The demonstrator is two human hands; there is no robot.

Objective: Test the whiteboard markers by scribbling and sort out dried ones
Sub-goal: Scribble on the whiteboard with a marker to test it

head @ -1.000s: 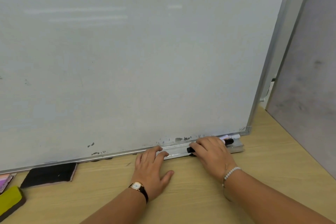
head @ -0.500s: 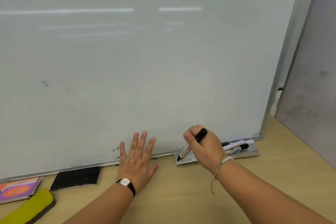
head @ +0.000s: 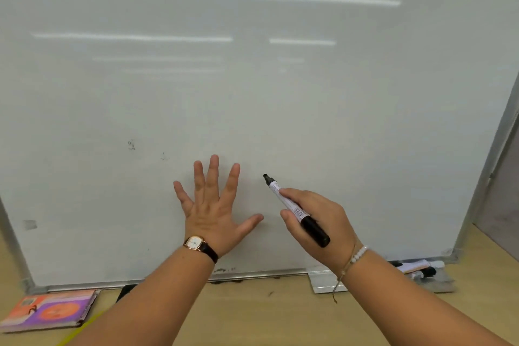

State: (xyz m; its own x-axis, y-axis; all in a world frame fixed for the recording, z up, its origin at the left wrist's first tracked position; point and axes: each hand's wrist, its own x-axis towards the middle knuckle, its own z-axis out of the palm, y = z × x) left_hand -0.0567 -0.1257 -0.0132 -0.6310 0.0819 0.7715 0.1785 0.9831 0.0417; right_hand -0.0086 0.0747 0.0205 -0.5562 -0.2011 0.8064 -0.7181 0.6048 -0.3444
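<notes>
While I watch through the head view, reading from the left edge: an orange-and-purple printed booklet lies flat on the pale wooden table at lower left, just before the bottom rail of the large white, silver-framed whiteboard, which stands upright and fills most of the frame. Faint grey smudges mark the whiteboard left of centre.

Lower centre: my operator's left hand lies flat against the whiteboard, fingers straight and spread wide, thumb out to the right, holding nothing. A gold-cased wristwatch on a black strap sits on that wrist.

Right of centre: the right hand grips a white-barrelled marker with black ends, thumb and fingers curled round its middle. The marker slants, its narrow black tip pointing to the upper left, close to the whiteboard and just right of the left hand's fingers; I cannot tell whether the tip touches. A pale beaded bracelet circles the right wrist.

Lower right: a silver metal tray rests at the whiteboard's bottom rail, and several spare markers lie in it, partly hidden by the right forearm. A grey wall panel closes the right edge.
</notes>
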